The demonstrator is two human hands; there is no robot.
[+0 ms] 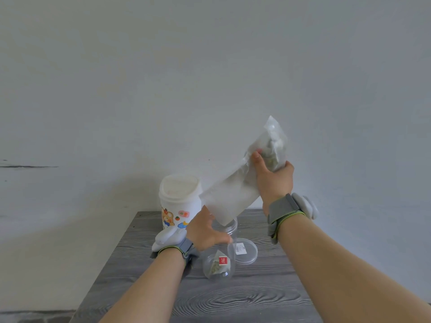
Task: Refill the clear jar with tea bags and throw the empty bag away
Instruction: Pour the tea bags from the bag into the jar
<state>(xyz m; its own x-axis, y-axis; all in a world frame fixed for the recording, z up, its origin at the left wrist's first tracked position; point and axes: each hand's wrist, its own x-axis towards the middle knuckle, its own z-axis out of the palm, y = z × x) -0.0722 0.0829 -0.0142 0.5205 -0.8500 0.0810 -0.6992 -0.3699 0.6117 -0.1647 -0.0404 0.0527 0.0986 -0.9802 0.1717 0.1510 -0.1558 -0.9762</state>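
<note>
The clear jar (221,259) stands on the grey wood-grain table (245,299), and my left hand (205,231) grips it near its open rim. One pyramid tea bag (218,266) with a red tag lies inside at the bottom. My right hand (271,178) holds a translucent plastic bag (235,187) tilted, its open lower end over the jar's mouth. Several tea bags (272,150) are bunched in the bag's raised upper end above my right thumb.
The jar's clear lid (247,251) lies flat on the table just right of the jar. A white bin with a cartoon bear print (178,201) stands behind my left hand by the wall. Both wrists wear grey straps.
</note>
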